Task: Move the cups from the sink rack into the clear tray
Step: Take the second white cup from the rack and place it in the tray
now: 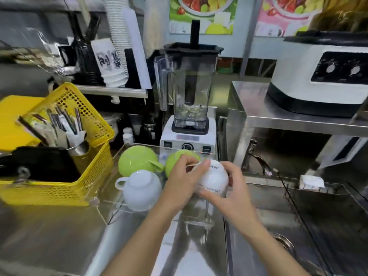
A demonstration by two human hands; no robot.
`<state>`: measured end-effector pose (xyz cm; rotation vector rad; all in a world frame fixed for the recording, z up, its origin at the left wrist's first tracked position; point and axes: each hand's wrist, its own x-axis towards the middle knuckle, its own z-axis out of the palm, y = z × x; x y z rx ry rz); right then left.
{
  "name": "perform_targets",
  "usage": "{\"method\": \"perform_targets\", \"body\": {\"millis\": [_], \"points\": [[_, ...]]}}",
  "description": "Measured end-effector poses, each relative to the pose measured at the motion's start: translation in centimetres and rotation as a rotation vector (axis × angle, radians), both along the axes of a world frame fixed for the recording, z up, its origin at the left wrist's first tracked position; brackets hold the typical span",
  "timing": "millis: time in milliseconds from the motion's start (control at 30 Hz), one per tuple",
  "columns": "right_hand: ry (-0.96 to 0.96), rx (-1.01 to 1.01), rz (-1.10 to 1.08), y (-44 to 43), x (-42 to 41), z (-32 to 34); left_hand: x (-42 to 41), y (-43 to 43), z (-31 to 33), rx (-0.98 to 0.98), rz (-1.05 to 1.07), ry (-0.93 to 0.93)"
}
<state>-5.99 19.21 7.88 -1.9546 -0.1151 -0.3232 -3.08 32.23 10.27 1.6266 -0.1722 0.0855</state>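
Note:
Both my hands hold one white cup (214, 177), upside down, over the right side of the clear tray (111, 208). My left hand (184, 177) grips its left side and my right hand (232, 193) its lower right. Inside the tray sit a green cup (137, 159) at the back left, a second green cup (175, 160) partly hidden behind my left hand, and a white cup (140, 189) at the front left, all upside down. The sink rack is not clearly visible.
A yellow basket (79, 172) of utensils stands left of the tray. A blender (188, 100) stands right behind it. The tap (258, 158) and sink basin (298, 226) lie to the right, under a steel shelf carrying a white machine (322, 76).

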Motion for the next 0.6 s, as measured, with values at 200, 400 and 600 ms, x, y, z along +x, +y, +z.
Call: {"method": "perform_targets", "body": {"millis": [200,400,600], "points": [[0.042,-0.197,-0.043,3.4,-0.9,-0.8,-0.5,2.7,-2.6,0.156,0.042,0.101],[0.044,-0.315,-0.016,3.9,-1.4,-1.1,-1.0,2.5,-3.2,0.361,0.086,0.101],[0.023,-0.397,-0.034,3.7,-1.1,-2.8,-1.1,1.8,-3.8,0.345,0.163,0.073]]}}
